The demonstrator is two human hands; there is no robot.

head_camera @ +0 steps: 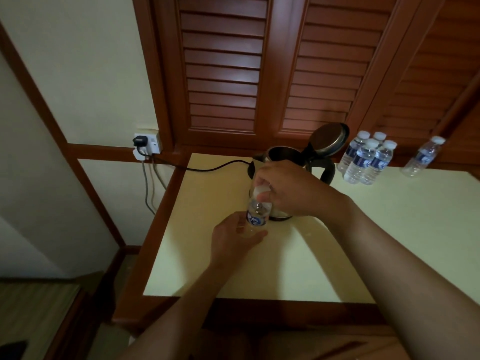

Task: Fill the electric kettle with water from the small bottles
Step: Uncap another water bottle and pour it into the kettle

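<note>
clear bottle (pixel 257 215) in left grip (pixel 233 239), right grip (pixel 288 188) on cap (pixel 260 191)

Cream table (pixel 363 255); brown slatted doors (pixel 223 74); blue-labelled clear bottles (pixel 368 159); black cord (pixel 215 168).

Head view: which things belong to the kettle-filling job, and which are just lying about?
Job: kettle with lid open; bottle held by left hand, right hand gripping its cap; four spare bottles; lone bottle.
Not needed for filling: plug, cord, grey cables, louvred doors.
</note>
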